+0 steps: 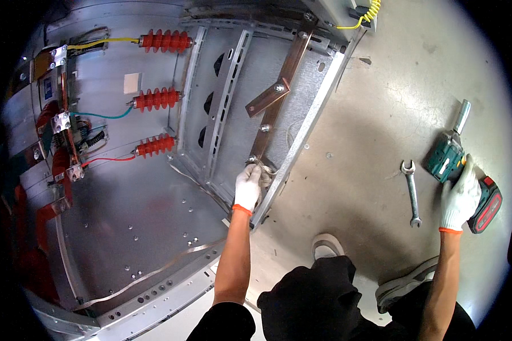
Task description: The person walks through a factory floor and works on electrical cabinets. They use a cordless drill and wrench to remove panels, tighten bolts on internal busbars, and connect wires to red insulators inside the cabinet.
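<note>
While white-gloved right hand (461, 198) grips green-black cordless driver (445, 158), its long axis runs forward | driver: beige floor (370, 187), beyond right edge of grey metal cabinet (304, 133) | white-gloved left hand (248, 186): lower end of flat copper bar (274, 112), grip unclear | hands well apart

Lettering, numbers, signs — none legible

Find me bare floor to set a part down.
Free floor: beyond the wrench, left of the power tool; between wrench and left shoe. Crowded: around the right hand, on the power tool; around the left hand, at the copper bar; the cabinet base, dotted with small fasteners.
</note>
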A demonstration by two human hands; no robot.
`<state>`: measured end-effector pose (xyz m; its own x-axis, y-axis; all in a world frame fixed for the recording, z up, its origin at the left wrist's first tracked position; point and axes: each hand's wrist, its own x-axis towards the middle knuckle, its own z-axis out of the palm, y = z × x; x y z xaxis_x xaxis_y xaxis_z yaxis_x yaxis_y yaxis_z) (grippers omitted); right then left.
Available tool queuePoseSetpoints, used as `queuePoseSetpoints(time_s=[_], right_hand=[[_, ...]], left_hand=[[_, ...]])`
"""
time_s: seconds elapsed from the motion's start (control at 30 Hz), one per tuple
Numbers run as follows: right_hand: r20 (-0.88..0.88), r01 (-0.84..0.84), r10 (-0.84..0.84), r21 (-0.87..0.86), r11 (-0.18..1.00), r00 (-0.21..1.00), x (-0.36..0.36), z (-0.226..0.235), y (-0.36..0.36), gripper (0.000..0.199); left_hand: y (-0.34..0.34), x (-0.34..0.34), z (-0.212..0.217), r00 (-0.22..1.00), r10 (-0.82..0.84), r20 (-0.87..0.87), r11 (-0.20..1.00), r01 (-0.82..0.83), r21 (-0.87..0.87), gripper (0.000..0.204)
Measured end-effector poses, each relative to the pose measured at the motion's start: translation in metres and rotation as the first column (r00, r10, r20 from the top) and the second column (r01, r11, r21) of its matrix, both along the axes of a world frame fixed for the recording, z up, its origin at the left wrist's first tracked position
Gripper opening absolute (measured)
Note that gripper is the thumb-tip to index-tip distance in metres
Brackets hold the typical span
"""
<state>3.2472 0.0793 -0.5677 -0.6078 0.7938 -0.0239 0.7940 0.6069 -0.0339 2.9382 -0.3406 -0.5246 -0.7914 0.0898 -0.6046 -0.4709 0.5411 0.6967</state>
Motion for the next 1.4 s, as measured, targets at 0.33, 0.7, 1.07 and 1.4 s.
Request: queuePoseSetpoints(time_s=[0.33, 0.7, 1.07, 1.4], right_hand=[[-0.021, -0.025, 0.026, 0.031, 0.999, 0.999, -0.002, -0.003, 0.002, 0.072], [0.022, 0.007, -0.008, 0.039, 0.999, 1.000, -0.004, 0.002, -0.004, 0.080], [-0.027, -0.020, 0.021, 0.039, 0.999, 0.999, -0.008, 0.027, -0.006, 0.079], [0.015, -0.023, 0.023, 0.044, 0.999, 1.000, -0.003, 0.016, -0.009, 0.079]], left_hand=[[-0.004, -0.002, -0.004, 1.000, 0.011, 0.026, 1.000, -0.011, 0.012, 0.024], [0.012, 0.014, -0.012, 0.969, 0.243, -0.039, 0.969, -0.240, 0.064, 0.027], [0.045, 0.017, -0.026, 0.873, 0.472, -0.121, 0.860, -0.426, 0.282, 0.034], [0.031, 0.020, -0.033, 0.883, 0.392, -0.258, 0.917, -0.353, 0.183, 0.044]])
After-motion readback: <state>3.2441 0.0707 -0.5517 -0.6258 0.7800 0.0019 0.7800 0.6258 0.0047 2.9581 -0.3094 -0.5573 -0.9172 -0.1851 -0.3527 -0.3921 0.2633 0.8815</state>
